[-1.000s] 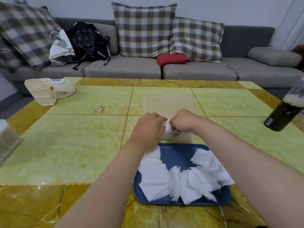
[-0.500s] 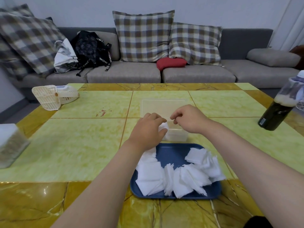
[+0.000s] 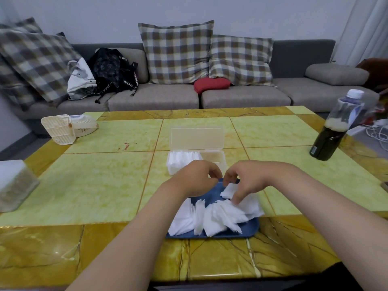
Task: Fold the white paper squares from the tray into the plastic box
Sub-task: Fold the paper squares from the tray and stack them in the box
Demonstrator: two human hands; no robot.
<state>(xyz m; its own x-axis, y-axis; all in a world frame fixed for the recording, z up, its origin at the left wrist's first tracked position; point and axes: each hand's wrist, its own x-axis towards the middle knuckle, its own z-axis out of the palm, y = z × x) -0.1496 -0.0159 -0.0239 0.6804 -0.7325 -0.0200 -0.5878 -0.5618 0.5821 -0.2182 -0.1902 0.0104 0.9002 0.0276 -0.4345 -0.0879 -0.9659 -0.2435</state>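
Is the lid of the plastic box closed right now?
No: the plastic box has its lid flipped open behind it, with folded white paper squares showing inside.

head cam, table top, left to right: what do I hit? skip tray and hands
White-topped container → small white fan → red stain → plastic box → dark bottle

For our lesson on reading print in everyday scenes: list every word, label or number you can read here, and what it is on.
"NWE": upper strap of the black bag, cut off.
"WOM": lower strap of the same bag, partial.
Label on the bottle: too small to read.
Panel on the fan: blurred.
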